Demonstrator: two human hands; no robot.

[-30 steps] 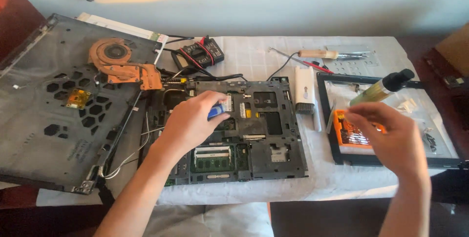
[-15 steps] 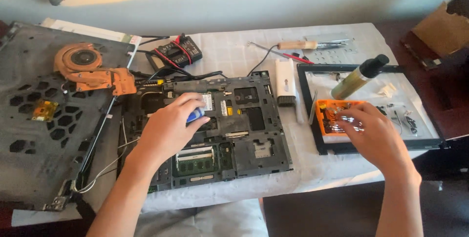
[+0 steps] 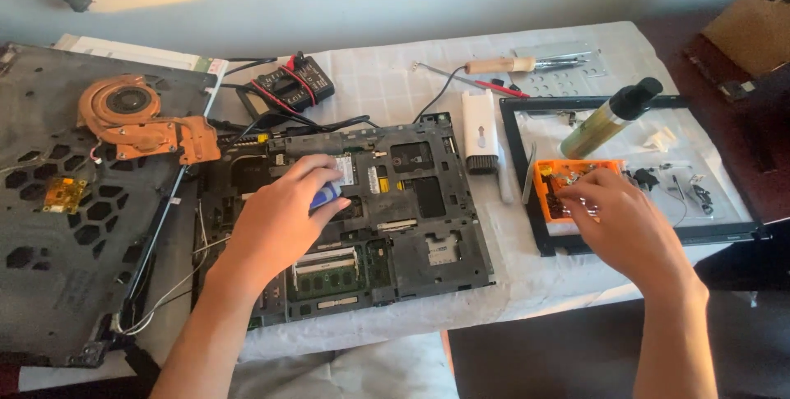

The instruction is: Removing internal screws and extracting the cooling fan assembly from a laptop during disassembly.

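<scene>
Far left on the surface (image 3: 510, 280): a big dark laptop cover (image 3: 58, 226) full of holes, lying flat. On top of it, a copper fan (image 3: 127, 107), round, with a flat arm sticking out to the right.

Next along, a small black meter (image 3: 288, 86) with red and black wires, near the back edge.

In the middle, an open laptop base (image 3: 411, 218) with green boards showing, long side running left to right. Left hand (image 3: 280, 218) resting on it, fingers curled down over a small blue thing (image 3: 325, 196). Grip narrow, pinching the blue thing against the board. Blue thing mostly hidden by the fingers, so hard to tell which way it points.

Just right of the base, a white cleaning brush (image 3: 480, 129), long side running front to back.

Behind that, a wooden-handled tool (image 3: 500, 65), lying left to right.

Further right, a black screen frame (image 3: 527, 177), with a small orange tray (image 3: 559, 181) inside its left part. Right hand (image 3: 621, 222) over the tray, fingertips bent down and touching the little bits in it. Grip nearly closed; cannot tell if anything is held.

Behind the tray, a green bottle (image 3: 605, 123) with a black cap, tilted, cap pointing up and to the right.
</scene>
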